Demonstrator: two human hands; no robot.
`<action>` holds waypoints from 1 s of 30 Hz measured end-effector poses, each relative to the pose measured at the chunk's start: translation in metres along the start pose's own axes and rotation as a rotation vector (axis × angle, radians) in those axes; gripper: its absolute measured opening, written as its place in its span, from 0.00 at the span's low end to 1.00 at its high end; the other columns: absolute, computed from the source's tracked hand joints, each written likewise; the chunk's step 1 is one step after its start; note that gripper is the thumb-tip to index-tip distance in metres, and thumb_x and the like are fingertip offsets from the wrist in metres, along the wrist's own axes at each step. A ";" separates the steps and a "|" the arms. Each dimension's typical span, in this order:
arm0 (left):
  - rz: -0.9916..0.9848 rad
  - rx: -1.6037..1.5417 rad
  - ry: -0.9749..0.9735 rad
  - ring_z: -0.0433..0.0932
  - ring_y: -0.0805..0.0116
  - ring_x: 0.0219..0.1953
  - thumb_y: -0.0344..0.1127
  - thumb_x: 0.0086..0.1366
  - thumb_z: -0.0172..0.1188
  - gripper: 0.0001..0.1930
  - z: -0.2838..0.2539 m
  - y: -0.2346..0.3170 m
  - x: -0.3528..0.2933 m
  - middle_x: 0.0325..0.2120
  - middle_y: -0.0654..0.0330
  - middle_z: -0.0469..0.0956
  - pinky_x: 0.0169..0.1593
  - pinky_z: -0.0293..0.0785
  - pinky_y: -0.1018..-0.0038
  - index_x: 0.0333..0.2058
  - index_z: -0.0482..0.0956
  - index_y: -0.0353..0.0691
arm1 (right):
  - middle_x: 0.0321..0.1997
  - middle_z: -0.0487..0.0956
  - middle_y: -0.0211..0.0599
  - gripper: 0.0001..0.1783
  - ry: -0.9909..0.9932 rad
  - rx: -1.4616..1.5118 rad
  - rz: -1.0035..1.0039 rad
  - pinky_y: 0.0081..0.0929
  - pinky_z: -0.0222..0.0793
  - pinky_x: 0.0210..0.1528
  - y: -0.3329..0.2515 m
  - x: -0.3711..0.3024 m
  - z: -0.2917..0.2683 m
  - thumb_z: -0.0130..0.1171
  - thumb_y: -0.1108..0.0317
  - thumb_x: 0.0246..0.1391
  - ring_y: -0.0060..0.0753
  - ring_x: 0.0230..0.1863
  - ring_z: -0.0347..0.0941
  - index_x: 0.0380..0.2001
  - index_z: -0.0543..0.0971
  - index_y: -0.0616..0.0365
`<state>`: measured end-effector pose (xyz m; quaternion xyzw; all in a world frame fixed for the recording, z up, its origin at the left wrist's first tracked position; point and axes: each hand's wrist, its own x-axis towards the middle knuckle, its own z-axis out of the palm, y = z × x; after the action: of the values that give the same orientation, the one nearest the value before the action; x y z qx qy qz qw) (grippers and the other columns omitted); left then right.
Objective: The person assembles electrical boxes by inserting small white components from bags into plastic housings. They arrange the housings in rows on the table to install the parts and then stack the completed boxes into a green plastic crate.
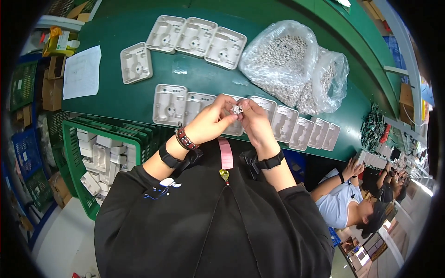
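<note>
Small pale parts (236,110) sit at the fingertips of both hands, above the near edge of the green surface (120,102). Below that surface, at the person's left, a green crate (70,143) holds a pile of light grey mouldings (100,157). Beyond the hands and to the right, a larger clear bag (257,53) and a smaller clear bag (341,72) are filled with little pale pieces (285,51). Light grey trays lie in two groups: four in a far group (197,37), and a near row (170,104) running under and past the hands toward the right.

The left hand (211,121) and right hand (256,121) come in from opposite sides, thumbs and fingers pinching the parts between them. Neither hand is clearly nearer; the parts lie right at the fingers, over the middle of the near row. Their long axis cannot be made out.

Hidden are the middle trays of that row, partly covered by the hands, and the faces of the parts under the fingertips. Whether it is one piece or several is too small to tell.
</note>
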<state>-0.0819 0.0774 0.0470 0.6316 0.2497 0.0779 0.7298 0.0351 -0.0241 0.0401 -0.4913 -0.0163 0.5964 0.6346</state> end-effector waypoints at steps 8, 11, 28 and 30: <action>-0.095 -0.404 -0.250 0.67 0.80 0.24 0.35 0.63 0.48 0.08 -0.076 -0.005 -0.019 0.27 0.64 0.71 0.28 0.64 0.83 0.38 0.65 0.38 | 0.31 0.70 0.32 0.13 -0.185 0.246 0.044 0.21 0.61 0.40 0.019 0.011 0.062 0.49 0.62 0.55 0.23 0.32 0.64 0.33 0.69 0.64; -0.057 -0.349 -0.234 0.65 0.82 0.23 0.40 0.64 0.47 0.12 -0.084 -0.001 -0.022 0.26 0.65 0.70 0.26 0.62 0.85 0.39 0.65 0.38 | 0.31 0.70 0.33 0.13 -0.121 0.215 0.015 0.21 0.61 0.40 0.027 0.012 0.069 0.49 0.62 0.55 0.23 0.32 0.64 0.33 0.69 0.64; -0.107 -0.163 0.014 0.66 0.80 0.19 0.34 0.57 0.55 0.07 -0.039 -0.027 -0.002 0.21 0.66 0.71 0.22 0.62 0.81 0.30 0.67 0.39 | 0.32 0.71 0.30 0.05 0.234 -0.308 -0.191 0.17 0.63 0.37 0.032 -0.001 0.033 0.50 0.74 0.52 0.20 0.33 0.67 0.33 0.68 0.60; -0.072 0.125 -0.027 0.68 0.75 0.18 0.33 0.54 0.57 0.08 -0.031 -0.026 -0.003 0.20 0.64 0.71 0.22 0.63 0.78 0.27 0.67 0.39 | 0.32 0.71 0.30 0.05 0.257 -0.348 -0.189 0.17 0.63 0.36 0.034 -0.003 0.022 0.51 0.75 0.51 0.20 0.33 0.67 0.33 0.69 0.60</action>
<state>-0.1045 0.0985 0.0209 0.6676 0.2668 0.0273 0.6946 -0.0040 -0.0194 0.0315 -0.6614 -0.0840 0.4553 0.5901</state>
